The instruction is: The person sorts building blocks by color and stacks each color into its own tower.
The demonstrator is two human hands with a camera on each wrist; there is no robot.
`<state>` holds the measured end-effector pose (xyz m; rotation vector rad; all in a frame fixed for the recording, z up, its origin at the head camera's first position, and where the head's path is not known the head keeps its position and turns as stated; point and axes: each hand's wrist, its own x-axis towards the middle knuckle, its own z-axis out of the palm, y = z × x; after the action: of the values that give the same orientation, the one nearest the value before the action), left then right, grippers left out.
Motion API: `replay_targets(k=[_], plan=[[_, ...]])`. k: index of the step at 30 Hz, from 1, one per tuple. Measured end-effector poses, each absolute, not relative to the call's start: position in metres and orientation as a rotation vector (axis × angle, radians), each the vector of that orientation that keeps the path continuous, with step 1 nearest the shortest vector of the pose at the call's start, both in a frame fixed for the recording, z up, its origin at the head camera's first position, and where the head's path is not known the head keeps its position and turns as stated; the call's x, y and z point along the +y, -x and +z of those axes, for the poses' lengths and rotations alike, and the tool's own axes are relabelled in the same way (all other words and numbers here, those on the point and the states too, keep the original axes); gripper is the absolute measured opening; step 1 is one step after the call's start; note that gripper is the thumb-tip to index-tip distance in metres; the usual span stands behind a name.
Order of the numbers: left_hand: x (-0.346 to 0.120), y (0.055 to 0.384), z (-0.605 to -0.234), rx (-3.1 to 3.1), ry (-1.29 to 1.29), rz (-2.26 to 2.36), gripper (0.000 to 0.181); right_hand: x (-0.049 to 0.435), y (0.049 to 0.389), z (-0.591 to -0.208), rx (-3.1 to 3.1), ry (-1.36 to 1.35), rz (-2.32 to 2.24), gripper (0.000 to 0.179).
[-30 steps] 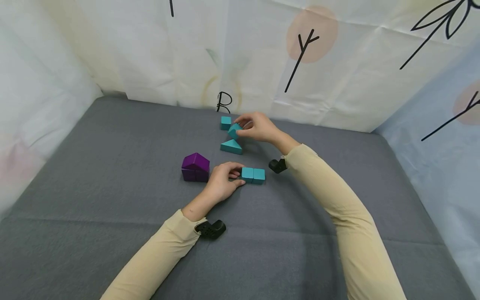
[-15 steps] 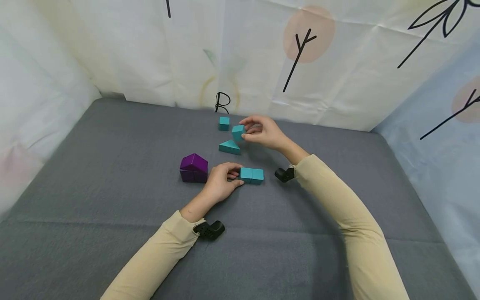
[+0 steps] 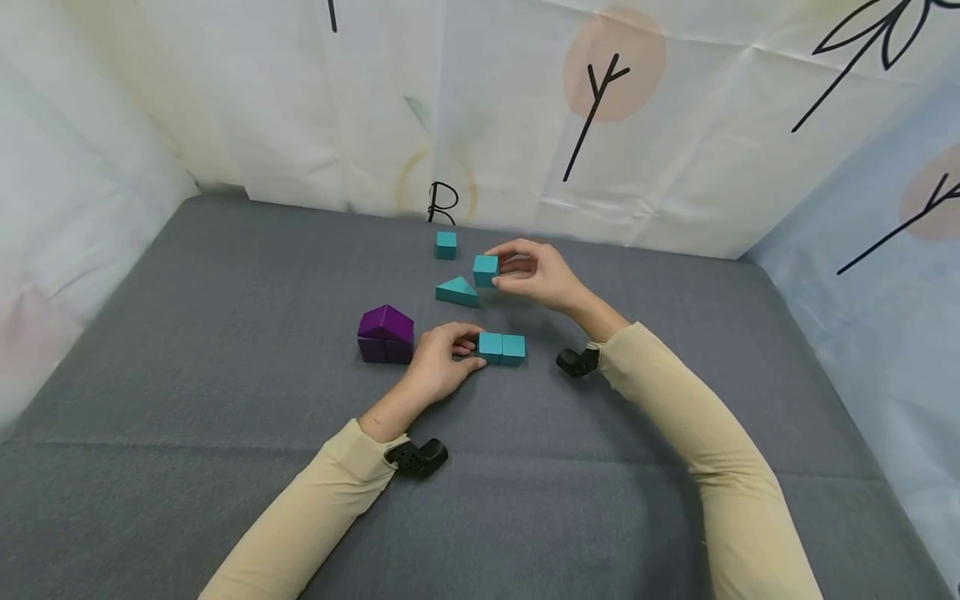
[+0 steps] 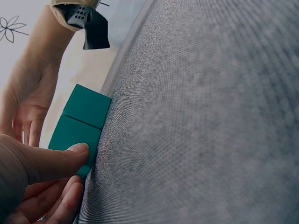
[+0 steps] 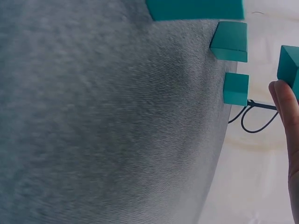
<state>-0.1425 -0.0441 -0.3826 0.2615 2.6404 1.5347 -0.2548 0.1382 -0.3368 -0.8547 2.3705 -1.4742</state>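
In the head view, my left hand (image 3: 437, 367) pinches the left one of two teal cubes that sit side by side. The left wrist view shows the thumb across the nearer cube (image 4: 74, 132), with the farther cube (image 4: 87, 106) flush against it. My right hand (image 3: 542, 275) pinches another teal cube (image 3: 485, 271) between thumb and fingers, raised above the cloth. In the right wrist view, fingertips lie along this held cube (image 5: 289, 70). Left of it rest a teal triangular block (image 3: 457, 292) and, farther back, a single teal cube (image 3: 446, 245).
A purple triangular block (image 3: 386, 322) tops purple blocks (image 3: 382, 350) just left of my left hand. Grey cloth (image 3: 262, 283) covers the table. A patterned white curtain (image 3: 510, 108) hangs along the back edge, with more curtain on both sides.
My right hand has lifted the teal cube away from the far cube and moved it right and toward me, turning it. The left hand stays on the paired cubes.
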Motion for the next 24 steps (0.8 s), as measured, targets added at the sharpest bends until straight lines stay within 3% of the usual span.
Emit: replay_targets(k=[24], plan=[[-0.044, 0.144, -0.382, 2.633, -0.244, 1.512, 0.04, 0.155, 0.226, -0.344, 2.389, 0.969, -1.454, 0.038]])
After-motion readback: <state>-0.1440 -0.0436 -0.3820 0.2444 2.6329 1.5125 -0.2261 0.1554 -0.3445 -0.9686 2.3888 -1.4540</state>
